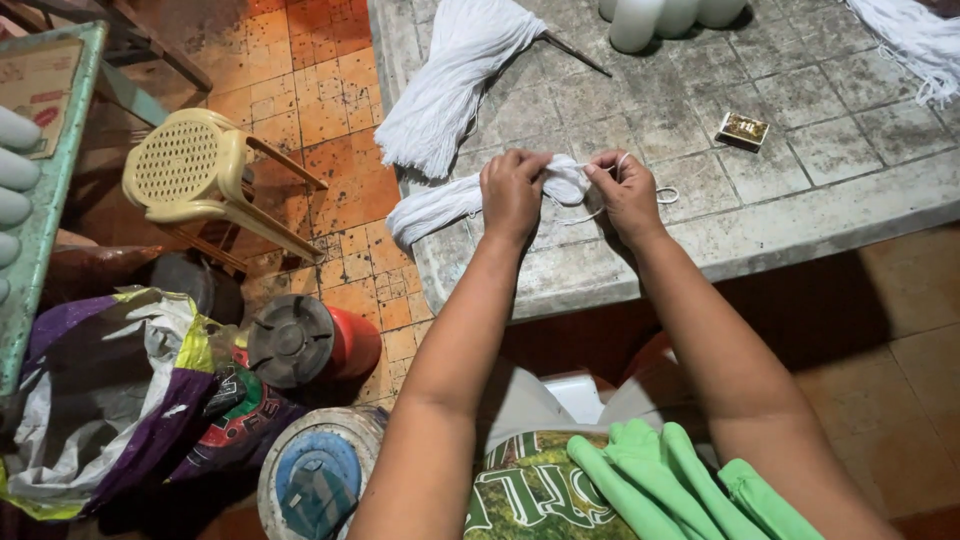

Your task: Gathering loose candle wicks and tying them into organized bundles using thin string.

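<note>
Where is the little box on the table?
In the head view the small box lies on the stone table, up and right of the right hand, below the white candles.

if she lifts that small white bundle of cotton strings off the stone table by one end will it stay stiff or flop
The small white bundle of cotton strings would probably flop: its loose end already droops over the grey stone table edge. It looks light, pinched by left hand and right hand fingertips alone. Strands may slip out, being loosely gathered.

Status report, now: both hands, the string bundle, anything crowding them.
Left hand gripping small white string bundle on stone table. Right hand pinching loose strand at bundle's end. Bigger string bundle close behind, not touching.
</note>
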